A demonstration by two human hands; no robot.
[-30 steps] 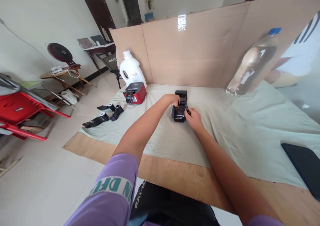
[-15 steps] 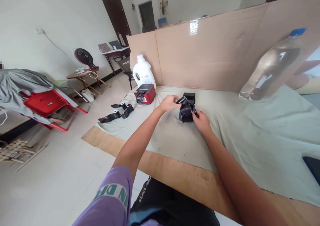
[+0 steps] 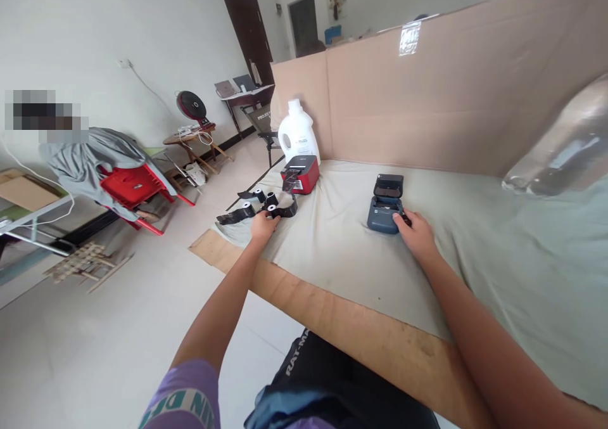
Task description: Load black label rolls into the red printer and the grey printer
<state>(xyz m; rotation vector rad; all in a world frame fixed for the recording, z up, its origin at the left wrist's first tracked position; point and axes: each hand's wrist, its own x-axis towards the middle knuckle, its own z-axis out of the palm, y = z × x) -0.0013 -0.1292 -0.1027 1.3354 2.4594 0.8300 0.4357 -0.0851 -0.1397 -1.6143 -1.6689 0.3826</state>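
With the left hand (image 3: 265, 226), reaching low among the strip rolls, with fingers narrowed at the rightmost black roll (image 3: 285, 212) (cannot tell whether gripped or merely touched). With the right hand (image 3: 417, 229), holding the right side of the dark-blue portable label printer (image 3: 381, 219), upright on the cloth (image 3: 332, 251) under a raised lid (image 3: 389, 186). Could snag a loose tail and drag the three other black rolls (image 3: 232, 217), lying so close together. Might skid the printer by pressing sideways, given slack, wrinkled fabric underneath. Farther out, on the same pale-green covering: a red-and-black label printer (image 3: 310, 177) just before a white handled jug (image 3: 297, 131), then a cardboard panel (image 3: 380, 99) behind. Beyond, across the pale floor: a red plastic chair (image 3: 128, 185), a fan (image 3: 192, 104) on a wooden stool (image 3: 190, 139), a dark door (image 3: 247, 23)
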